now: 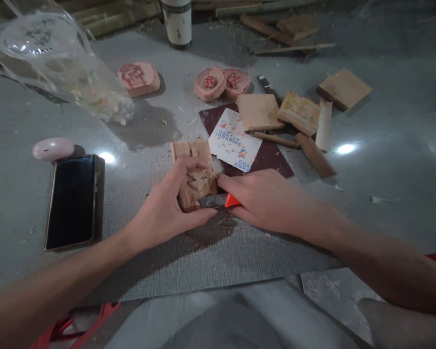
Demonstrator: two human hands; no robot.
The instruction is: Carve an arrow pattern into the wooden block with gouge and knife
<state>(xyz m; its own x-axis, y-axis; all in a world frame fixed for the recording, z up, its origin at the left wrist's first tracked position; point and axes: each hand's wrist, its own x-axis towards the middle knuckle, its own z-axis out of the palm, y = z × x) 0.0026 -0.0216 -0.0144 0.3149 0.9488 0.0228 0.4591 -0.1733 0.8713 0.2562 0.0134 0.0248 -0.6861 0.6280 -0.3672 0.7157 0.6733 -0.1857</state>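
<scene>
A small wooden block (194, 172) with carved zigzag cuts lies on the grey mat (148, 252) in the middle. My left hand (167, 208) is closed round its near left side, fingers on top and thumb under its lower edge. My right hand (265, 198) is closed on an orange and grey utility knife (220, 200), whose blade end touches the block's lower right corner. Wood shavings lie just below the block.
A black phone (72, 198) and a pink oval object (53, 149) lie at the left. Sandpaper with a white label (234, 140), wood pieces (257, 111), round carved stamps (210, 84), a plastic bag (58, 63) and a white bottle (177, 22) lie behind.
</scene>
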